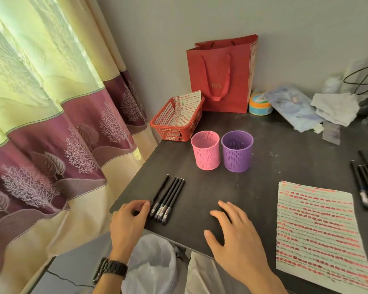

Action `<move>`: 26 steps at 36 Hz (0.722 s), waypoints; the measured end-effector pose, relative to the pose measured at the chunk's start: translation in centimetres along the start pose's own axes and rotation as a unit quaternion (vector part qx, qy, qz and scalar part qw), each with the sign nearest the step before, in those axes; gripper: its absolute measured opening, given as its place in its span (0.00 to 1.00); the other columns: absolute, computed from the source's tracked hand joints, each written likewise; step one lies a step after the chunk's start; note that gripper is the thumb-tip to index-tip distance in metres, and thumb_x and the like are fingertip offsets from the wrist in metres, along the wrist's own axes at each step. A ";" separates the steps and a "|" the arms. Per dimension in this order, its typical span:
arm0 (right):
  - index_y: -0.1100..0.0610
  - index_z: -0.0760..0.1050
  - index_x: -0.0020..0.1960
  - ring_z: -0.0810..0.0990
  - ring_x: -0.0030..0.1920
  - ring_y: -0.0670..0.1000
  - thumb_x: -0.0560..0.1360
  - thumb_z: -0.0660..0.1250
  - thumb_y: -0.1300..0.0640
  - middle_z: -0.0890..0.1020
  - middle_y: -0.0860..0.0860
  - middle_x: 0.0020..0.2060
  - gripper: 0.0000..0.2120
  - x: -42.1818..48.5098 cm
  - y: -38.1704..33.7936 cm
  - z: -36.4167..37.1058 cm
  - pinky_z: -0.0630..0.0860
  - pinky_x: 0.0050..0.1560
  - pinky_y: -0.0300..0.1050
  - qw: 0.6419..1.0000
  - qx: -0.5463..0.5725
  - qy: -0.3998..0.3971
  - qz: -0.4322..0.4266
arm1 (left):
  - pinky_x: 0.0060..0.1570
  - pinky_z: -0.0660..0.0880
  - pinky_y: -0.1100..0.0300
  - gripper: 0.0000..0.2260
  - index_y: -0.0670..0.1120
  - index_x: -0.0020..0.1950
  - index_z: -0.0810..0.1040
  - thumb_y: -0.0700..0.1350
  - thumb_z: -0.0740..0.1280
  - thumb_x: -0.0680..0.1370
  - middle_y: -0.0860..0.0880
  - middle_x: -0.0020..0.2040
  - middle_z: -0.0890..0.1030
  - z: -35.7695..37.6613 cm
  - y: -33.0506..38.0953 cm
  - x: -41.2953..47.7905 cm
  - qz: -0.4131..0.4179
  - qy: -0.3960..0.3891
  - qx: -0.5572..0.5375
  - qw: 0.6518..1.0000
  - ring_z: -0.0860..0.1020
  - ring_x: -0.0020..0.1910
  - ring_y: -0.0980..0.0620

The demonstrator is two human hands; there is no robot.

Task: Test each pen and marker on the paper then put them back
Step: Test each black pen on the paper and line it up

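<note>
1. Landmark: pink mesh pen cup (205,150), upright on the dark table (221,187).
2. Just right of the pink mesh pen cup, close beside it: purple mesh pen cup (237,150), also upright.
3. Nearer than the pink mesh pen cup and a little to its left: five black pens (168,198) lying flat on the table, four side by side and touching, the fifth pen (159,190) just left of them and angled slightly apart.
4. Nearer-left of the pink mesh pen cup, at the near end of the fifth pen: left hand (129,217), fingers curled, fingertips against the pen. Pinching it or merely touching it: cannot tell. Black wristwatch (111,270) on that wrist.
5. Nearer than the pink mesh pen cup and slightly to its right: right hand (236,236), spread wide, fingers straight, palm down on the table, holding nothing.
6. Well right of the pink mesh pen cup and nearer: paper (319,230) lying flat, covered in rows of red dashes.
7. Far right of the pink mesh pen cup, at the frame edge: a second group of black pens (364,183), flat on the table.
8. Behind the pink mesh pen cup and to its left: red plastic basket (176,122) with a marked sheet (185,109) curled inside.
9. Further behind the pink mesh pen cup: red paper bag (221,75), standing against the wall.
</note>
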State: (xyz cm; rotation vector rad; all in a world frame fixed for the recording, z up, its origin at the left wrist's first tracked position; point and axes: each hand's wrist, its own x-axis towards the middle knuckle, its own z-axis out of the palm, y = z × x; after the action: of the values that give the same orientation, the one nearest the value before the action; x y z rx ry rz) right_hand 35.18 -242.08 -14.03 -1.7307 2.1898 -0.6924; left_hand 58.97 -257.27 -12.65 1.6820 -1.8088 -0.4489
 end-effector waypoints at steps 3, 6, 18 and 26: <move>0.40 0.67 0.71 0.53 0.78 0.43 0.77 0.54 0.33 0.61 0.40 0.78 0.25 -0.1 0.1 0.1 0.54 0.74 0.40 1.000 0.001 0.005 -0.004 | 0.45 0.75 0.55 0.02 0.63 0.46 0.82 0.56 0.70 0.78 0.59 0.44 0.81 -0.1 0.2 -0.4 0.009 -0.005 -0.013 1.000 0.78 0.44 0.59; 0.42 0.71 0.68 0.58 0.77 0.45 0.77 0.56 0.35 0.66 0.42 0.76 0.23 -0.2 0.1 0.1 0.53 0.71 0.38 1.000 0.001 0.024 -0.008 | 0.42 0.72 0.56 0.04 0.61 0.46 0.82 0.55 0.68 0.80 0.59 0.42 0.80 0.1 0.3 -0.7 0.011 0.003 -0.018 1.000 0.77 0.44 0.57; 0.41 0.69 0.70 0.55 0.78 0.44 0.77 0.55 0.35 0.63 0.41 0.77 0.24 -0.2 0.2 0.1 0.58 0.74 0.42 1.000 0.018 0.016 -0.010 | 0.43 0.75 0.55 0.06 0.59 0.51 0.84 0.53 0.67 0.81 0.55 0.46 0.83 0.0 0.6 -0.2 -0.023 -0.034 -0.002 0.999 0.78 0.45 0.57; 0.42 0.70 0.69 0.57 0.78 0.44 0.78 0.58 0.36 0.64 0.41 0.77 0.23 -0.1 0.1 0.0 0.53 0.70 0.38 1.000 0.021 0.016 -0.011 | 0.44 0.78 0.52 0.05 0.59 0.50 0.83 0.55 0.67 0.80 0.56 0.45 0.83 -0.1 1.1 -0.5 -0.024 -0.037 -0.002 0.999 0.79 0.44 0.55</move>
State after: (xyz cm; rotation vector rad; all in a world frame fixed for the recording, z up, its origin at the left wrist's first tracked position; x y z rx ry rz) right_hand 35.13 -241.94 -14.07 -1.7362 2.1642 -0.7710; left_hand 58.25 -256.66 -11.97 1.7298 -1.8209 -0.5417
